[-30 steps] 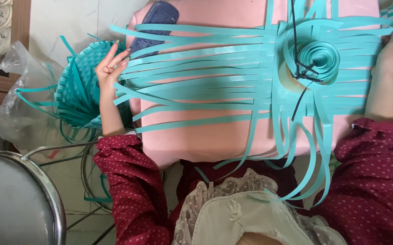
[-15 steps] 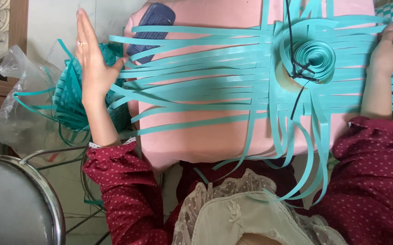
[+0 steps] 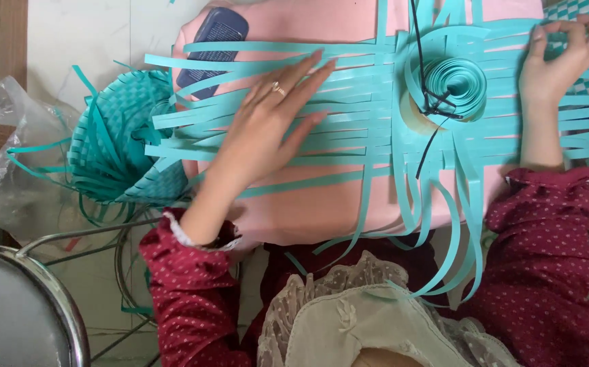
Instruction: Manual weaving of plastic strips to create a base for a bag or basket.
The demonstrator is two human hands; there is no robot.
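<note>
Strips of teal plastic lie spread across our pink board. Our left hand presses them flat, open; our right hand pinches their ends. Easing either hold could let the loose strips slide and the weave skew.

A half-woven teal basket lies left of the pink board. A dark blue comb rests on the board's top left corner. A metal stool stands below the basket, a clear plastic bag beside it.
</note>
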